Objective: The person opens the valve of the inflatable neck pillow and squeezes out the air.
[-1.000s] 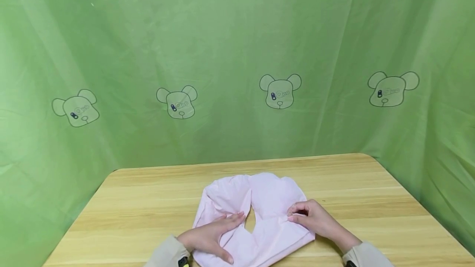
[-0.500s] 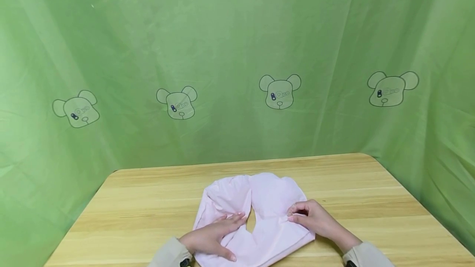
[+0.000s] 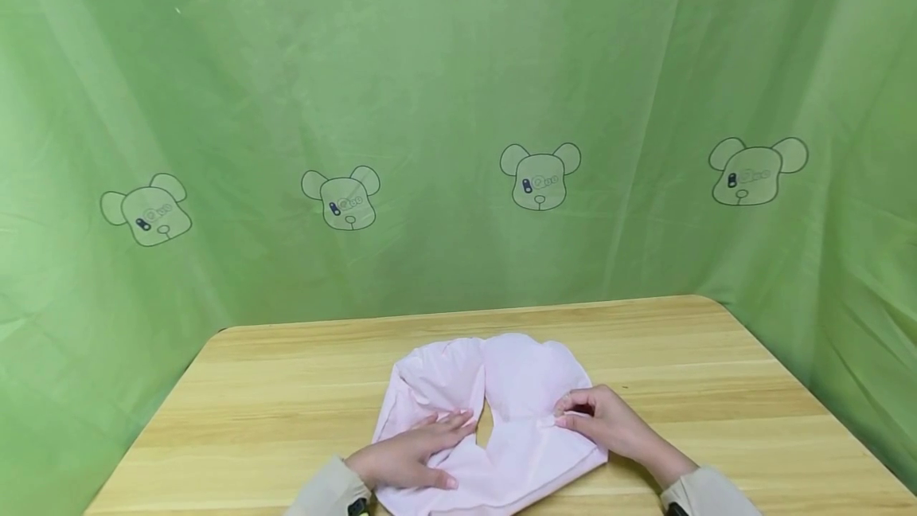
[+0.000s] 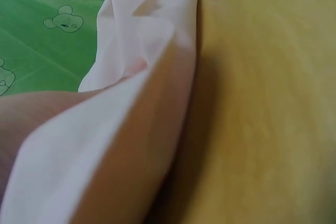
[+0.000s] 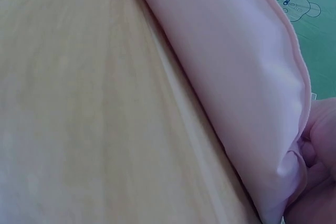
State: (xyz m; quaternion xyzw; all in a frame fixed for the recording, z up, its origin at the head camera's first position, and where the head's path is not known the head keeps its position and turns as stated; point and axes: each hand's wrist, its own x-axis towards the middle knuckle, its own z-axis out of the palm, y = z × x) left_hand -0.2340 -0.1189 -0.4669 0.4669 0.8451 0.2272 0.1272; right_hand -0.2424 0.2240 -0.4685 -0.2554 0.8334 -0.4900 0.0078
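A pale pink, ring-like cloth piece (image 3: 533, 385), shaped like a neck pillow cover, lies on the wooden table with a narrow slit in its middle. My left hand (image 3: 411, 456) rests on its near left part, fingers straight toward the slit and thumb spread. Across the slit, my right hand (image 3: 609, 424) pinches the cloth near its right edge between thumb and fingers. In the left wrist view the cloth (image 4: 121, 19) stands up in folds and covers most of that hand. The right wrist view has the smooth seamed cloth (image 5: 231, 66) beside my right hand (image 5: 320, 135).
The wooden table (image 3: 286, 388) runs out on both sides of the cloth and behind it. A green curtain (image 3: 444, 86) printed with bear heads hangs round the back and sides.
My left hand has shifted very slightly to the right, and its thumb has moved up the cloth a little. My right hand keeps its pinch in the same place.
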